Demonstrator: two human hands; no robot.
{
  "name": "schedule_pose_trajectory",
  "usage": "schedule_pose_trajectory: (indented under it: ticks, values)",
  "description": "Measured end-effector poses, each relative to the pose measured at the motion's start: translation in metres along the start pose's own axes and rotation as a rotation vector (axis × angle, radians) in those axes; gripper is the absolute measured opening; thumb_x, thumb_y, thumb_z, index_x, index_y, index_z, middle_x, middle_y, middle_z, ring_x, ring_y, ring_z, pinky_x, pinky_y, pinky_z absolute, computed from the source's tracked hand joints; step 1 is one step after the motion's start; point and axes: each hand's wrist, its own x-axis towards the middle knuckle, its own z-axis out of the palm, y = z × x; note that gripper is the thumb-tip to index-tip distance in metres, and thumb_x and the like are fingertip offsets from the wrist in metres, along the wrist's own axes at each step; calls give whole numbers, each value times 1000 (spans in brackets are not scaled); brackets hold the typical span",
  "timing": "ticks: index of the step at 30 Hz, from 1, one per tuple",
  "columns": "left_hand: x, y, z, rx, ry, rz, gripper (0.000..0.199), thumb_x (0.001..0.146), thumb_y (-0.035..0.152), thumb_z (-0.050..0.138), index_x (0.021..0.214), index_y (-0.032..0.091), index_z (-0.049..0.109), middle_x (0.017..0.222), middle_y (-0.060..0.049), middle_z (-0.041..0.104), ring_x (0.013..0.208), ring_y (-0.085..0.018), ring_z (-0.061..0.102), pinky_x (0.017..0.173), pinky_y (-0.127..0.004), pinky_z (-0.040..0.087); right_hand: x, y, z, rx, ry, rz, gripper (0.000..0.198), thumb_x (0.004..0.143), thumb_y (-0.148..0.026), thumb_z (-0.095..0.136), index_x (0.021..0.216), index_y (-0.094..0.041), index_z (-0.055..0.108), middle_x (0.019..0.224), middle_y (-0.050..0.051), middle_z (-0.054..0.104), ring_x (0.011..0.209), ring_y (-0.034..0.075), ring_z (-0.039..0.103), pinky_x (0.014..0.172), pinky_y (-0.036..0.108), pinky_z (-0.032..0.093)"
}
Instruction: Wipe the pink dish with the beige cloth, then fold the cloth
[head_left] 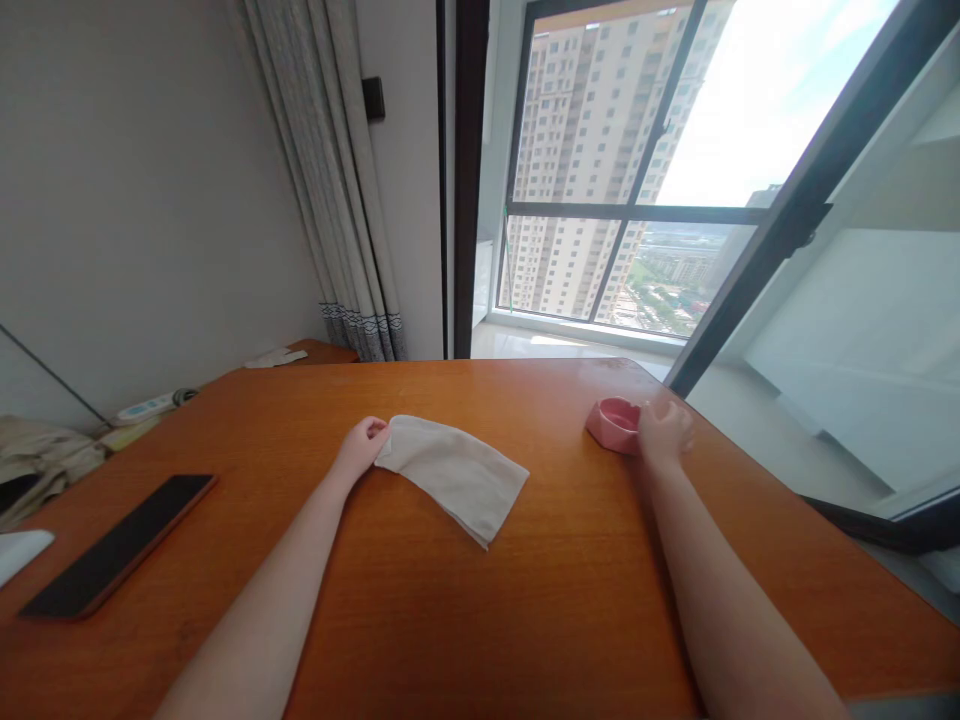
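A folded off-white cloth lies flat on the wooden table, slanting down toward the right. Its upper left corner is pinched in my left hand, with the fingers closed. Farther right stands a small pink bowl with angular sides, upright on the tabletop. My right hand is at the bowl's right side, fingers curled against its rim; part of the bowl is hidden behind the hand. The inside of the bowl shows only in part.
The wooden table carries a dark flat slab at left. Behind it are a power strip and crumpled fabric. A white paper-like piece lies at the back left corner. A sliding door frame borders the right edge.
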Motion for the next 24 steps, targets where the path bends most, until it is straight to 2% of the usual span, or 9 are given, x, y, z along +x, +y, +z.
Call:
schedule_pose_trajectory:
  ticks: [2,3,5,7,10,13,16,20,24]
  values:
    - [0,1,1,46,12,9,25,54,38,69,68,19,59,68,-2,59,69,-19,51,61,-26,36,-20,-29,-1,41,93,-215,45,76,-31,45,119,-16,51,130,15,44,122,32,35,100,53,24]
    - [-1,1,1,71,4,11,25,54,37,69,69,19,59,68,-2,58,68,-18,51,60,-26,36,-35,-46,0,105,51,-345,44,78,-29,44,119,-17,51,130,14,45,122,30,36,100,50,25]
    - [-2,3,1,165,-19,40,22,55,34,68,68,19,57,64,0,55,63,-16,47,58,-26,33,-74,-78,5,278,-241,-523,35,81,-28,40,111,-18,56,112,11,57,106,25,49,93,41,35]
    - [-3,3,0,277,-30,86,17,57,31,65,64,20,54,59,3,51,58,-15,43,57,-25,31,-121,-102,11,316,-633,-597,28,83,-31,43,102,-21,60,89,7,62,82,21,56,79,35,42]
    - [-2,-1,-4,355,-12,126,15,61,29,61,61,20,50,57,3,47,57,-14,40,56,-25,29,-178,-117,17,199,-993,-709,28,79,-40,55,102,-25,61,88,5,61,81,20,55,77,33,42]
    - [0,-6,-6,365,27,132,15,63,31,59,63,20,49,59,3,47,58,-14,40,57,-26,28,-194,-113,21,35,-1045,-807,44,72,-41,65,112,-26,59,107,8,58,103,26,50,89,39,38]
    - [0,-10,-4,379,36,147,15,63,31,59,63,20,48,60,2,48,59,-15,42,58,-26,28,-172,-101,28,-106,-1043,-810,40,76,-28,61,116,-26,59,122,8,53,113,27,45,96,43,33]
    - [-4,-9,5,404,-32,193,16,64,32,58,60,20,48,59,1,50,58,-15,42,57,-26,28,-141,-88,39,-174,-1010,-759,38,80,-15,50,115,-26,61,131,7,49,121,26,41,100,43,30]
    - [-9,-4,17,404,-140,252,17,68,35,55,66,19,48,61,2,48,59,-14,43,57,-25,31,-132,-84,40,-271,-945,-717,40,82,-17,49,120,-25,56,135,7,45,123,26,39,100,41,30]
